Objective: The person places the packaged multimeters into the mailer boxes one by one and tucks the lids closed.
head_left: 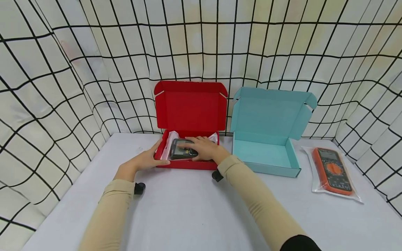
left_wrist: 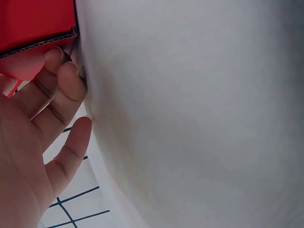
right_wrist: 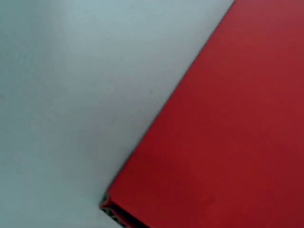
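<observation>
So there's this big white-covered table (head_left: pixel 185 212) with two open cardboard mailer boxes on the far side: a red one (head_left: pixel 186 165) left of a light teal one (head_left: pixel 269 169), both lids standing up. An orange-and-black multimeter in a clear plastic pouch (head_left: pixel 333 170) lies to the right of the teal box, outside both. The dark grey handheld meter with a screen (head_left: pixel 176 153) is in the red box, with pale plastic wrap (head_left: pixel 170 141) around it. I'd call it partway: one meter's in, but maybe not settled; lids unclosed, orange one not boxed. The left hand (head_left: pixel 144 158) is spread loosely against the red box's near left corner; the right hand (head_left: pixel 205 148) lies over the dark meter's right end, can't tell if it's pinching or just pressing.
</observation>
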The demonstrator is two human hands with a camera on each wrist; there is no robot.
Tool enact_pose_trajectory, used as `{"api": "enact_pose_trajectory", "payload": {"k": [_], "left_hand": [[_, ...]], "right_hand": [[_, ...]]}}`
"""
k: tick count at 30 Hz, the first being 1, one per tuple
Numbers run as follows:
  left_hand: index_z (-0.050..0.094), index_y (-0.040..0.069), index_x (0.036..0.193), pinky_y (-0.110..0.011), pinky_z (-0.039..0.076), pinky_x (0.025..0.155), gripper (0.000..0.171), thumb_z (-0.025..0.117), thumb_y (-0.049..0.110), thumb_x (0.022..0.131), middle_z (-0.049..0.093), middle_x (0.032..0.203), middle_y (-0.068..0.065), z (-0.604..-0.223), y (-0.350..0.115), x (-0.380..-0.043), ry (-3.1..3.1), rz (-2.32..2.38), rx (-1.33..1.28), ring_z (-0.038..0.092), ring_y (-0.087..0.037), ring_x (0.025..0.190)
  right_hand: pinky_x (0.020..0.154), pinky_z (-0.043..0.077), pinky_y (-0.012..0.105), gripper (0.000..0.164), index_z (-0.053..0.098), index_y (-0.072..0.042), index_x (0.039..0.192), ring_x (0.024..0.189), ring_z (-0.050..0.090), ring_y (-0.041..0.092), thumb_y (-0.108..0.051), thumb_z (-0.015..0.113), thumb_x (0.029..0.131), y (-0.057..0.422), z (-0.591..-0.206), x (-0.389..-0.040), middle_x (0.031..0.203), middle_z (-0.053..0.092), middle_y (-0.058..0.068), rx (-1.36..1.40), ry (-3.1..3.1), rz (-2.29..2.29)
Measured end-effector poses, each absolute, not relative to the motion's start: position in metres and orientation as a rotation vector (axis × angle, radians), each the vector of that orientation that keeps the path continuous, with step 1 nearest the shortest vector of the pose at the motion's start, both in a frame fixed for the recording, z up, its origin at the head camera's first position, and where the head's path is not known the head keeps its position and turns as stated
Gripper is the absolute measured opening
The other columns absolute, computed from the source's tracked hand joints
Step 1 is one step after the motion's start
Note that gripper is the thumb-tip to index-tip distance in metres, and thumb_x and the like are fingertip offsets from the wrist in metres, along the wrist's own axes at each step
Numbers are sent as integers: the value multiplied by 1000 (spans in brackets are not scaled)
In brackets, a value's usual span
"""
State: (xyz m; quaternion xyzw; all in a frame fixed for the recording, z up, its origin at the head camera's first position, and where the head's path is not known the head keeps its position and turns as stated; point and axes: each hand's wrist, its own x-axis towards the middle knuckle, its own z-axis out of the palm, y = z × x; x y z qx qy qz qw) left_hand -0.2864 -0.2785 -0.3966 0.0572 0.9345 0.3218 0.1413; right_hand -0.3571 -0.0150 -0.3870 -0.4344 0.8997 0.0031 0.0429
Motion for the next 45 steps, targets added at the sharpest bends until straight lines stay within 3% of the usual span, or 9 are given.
{"api": "enact_pose_trajectory", "payload": {"k": [16,22,27,36,41,45], "left_hand": [[-2,13,165,-68,38,107,118,76,54,87,22,160,-31,-394,-276,-285,2696,946,154,26,-53,142],[1,10,165,-62,46,102,113,76,50,89,38,148,-32,-391,-277,-285,2672,982,155,41,-49,134],[8,8,162,-53,53,93,107,75,50,90,51,130,-28,-390,-280,-284,2703,973,159,55,-39,113],[21,1,150,-44,54,84,92,73,49,91,53,116,-22,-382,-282,-281,2750,990,147,56,-32,102],[28,-1,144,-47,53,86,73,58,50,100,54,115,-23,-378,-283,-281,2759,987,118,58,-32,99],[32,0,142,-52,53,89,69,55,52,102,55,117,-25,-374,-283,-281,2755,993,93,60,-34,99]], "right_hand": [[122,13,60,83,27,-38,163,152,21,33,-27,74,95,-25,-384,-350,169,21,4,-1116,2688,-98],[122,12,58,85,25,-39,163,152,21,33,-27,75,95,-24,-381,-348,170,20,4,-1112,2674,-84],[122,11,59,86,25,-39,163,152,21,32,-25,75,95,-24,-381,-346,170,19,3,-1132,2650,-117],[123,10,57,87,26,-39,163,153,20,32,-24,76,93,-27,-386,-339,169,20,3,-1168,2620,-168],[123,12,56,90,25,-39,163,153,20,31,-26,79,91,-26,-388,-336,169,21,3,-1189,2629,-169],[123,12,56,89,26,-38,163,154,18,32,-28,78,91,-22,-388,-334,169,21,3,-1194,2634,-210]]}}
